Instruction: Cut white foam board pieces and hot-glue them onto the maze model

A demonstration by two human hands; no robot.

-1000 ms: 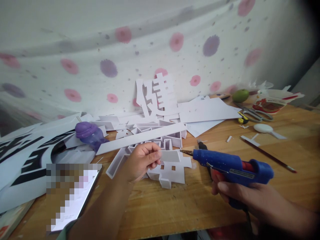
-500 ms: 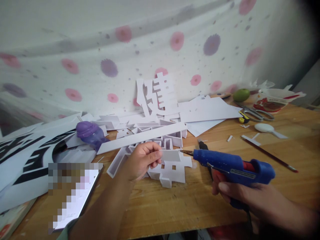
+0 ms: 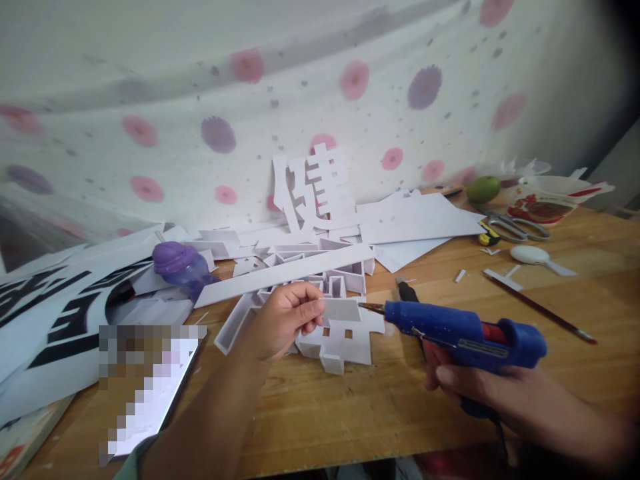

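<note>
Left hand: closed in a pinch on a small white strip, thumb on top, fingers curled under, strip held upright on its long edge. Long axis of the strip running left to right, roughly parallel to the near edge of the tabletop. Free end of the strip pointing right, toward the glue gun.

Right hand: wrapped around the handle of the glue gun, fingers closed under the blue body, one finger apparently near the red trigger. Barrel lying almost level, long axis also left to right, metal nozzle aimed left. Nozzle tip just beside the right end of the strip, touching or nearly so; cannot tell which from this view.

Strip standing on the white foam letter piece, which lies flat on the wood near the middle of the tabletop, between both hands. Left hand clearly the nearer one to the strip, in fact holding it; right hand well to the right, reaching it only through the gun.

Left forearm coming up from the near edge, wrist bent slightly inward. Right forearm entering from the near right corner, low over the wood.

Behind the hands, toward the far edge: a long white bar across other foam pieces, a standing cut-out character, a purple bottle on the left, scissors near the far right corner.
</note>
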